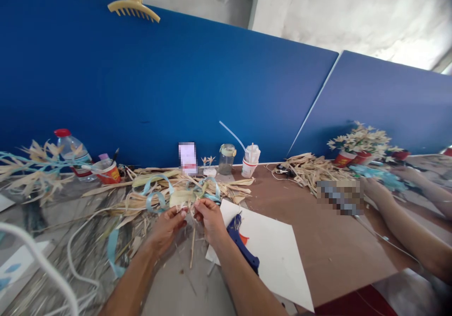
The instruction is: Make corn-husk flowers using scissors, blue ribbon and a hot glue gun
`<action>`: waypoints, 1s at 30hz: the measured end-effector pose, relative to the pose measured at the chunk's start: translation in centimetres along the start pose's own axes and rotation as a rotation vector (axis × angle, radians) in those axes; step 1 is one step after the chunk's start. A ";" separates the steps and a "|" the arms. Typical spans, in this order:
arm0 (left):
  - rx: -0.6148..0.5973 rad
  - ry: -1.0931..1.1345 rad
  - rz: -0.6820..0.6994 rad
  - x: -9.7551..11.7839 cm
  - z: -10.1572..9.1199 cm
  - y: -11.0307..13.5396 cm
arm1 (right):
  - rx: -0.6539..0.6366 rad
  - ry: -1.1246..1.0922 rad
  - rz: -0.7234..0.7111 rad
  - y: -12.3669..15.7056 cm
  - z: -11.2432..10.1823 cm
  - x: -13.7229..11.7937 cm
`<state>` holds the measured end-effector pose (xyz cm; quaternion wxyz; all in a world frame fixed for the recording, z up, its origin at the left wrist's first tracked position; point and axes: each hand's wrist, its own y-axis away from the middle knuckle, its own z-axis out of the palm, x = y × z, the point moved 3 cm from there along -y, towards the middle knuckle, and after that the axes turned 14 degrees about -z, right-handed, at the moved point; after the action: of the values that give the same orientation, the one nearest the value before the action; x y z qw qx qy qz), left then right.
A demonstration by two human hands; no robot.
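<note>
My left hand (168, 225) and my right hand (209, 218) meet above the table, fingers pinched together on a small bundle of pale dried leaf strips (186, 200). A thin stalk (192, 246) hangs down from the bundle between my wrists. Light blue ribbon (155, 194) curls through the heap of dried leaves (183, 184) just beyond my hands. A blue glue gun (242, 244) lies on a white sheet of paper (278, 255) beside my right forearm.
Behind the heap stand a glass jar (226, 158), a paper cup (250, 162), a red cup (108, 172) and a plastic bottle (72, 152) against the blue partition (176, 85). Another person's arms (399, 222) reach in at right, near more leaves (310, 167) and potted straw flowers (360, 144).
</note>
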<state>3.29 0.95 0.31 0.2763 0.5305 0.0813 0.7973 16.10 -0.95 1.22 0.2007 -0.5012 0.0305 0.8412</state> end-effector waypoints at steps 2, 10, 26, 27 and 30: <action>-0.022 0.021 -0.004 0.2 0.2 0.2 | -0.001 -0.005 0.006 0.1 0.0 0.0; -0.223 0.090 -0.013 0.6 0.5 0.4 | 0.044 -0.041 -0.006 -0.1 -0.2 -0.3; -0.098 0.095 0.066 0.6 -0.3 -0.4 | 0.025 -0.058 -0.021 -0.2 -0.2 -0.4; -0.076 0.099 0.062 0.6 -0.4 -0.5 | 0.023 -0.059 -0.021 -0.2 -0.2 -0.4; -0.036 0.094 0.048 0.7 -0.6 -0.4 | 0.017 -0.066 -0.021 -0.2 -0.1 -0.5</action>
<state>2.69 1.79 0.40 0.2625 0.4894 0.0671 0.8289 16.45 -0.99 1.65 0.2148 -0.4716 0.0258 0.8549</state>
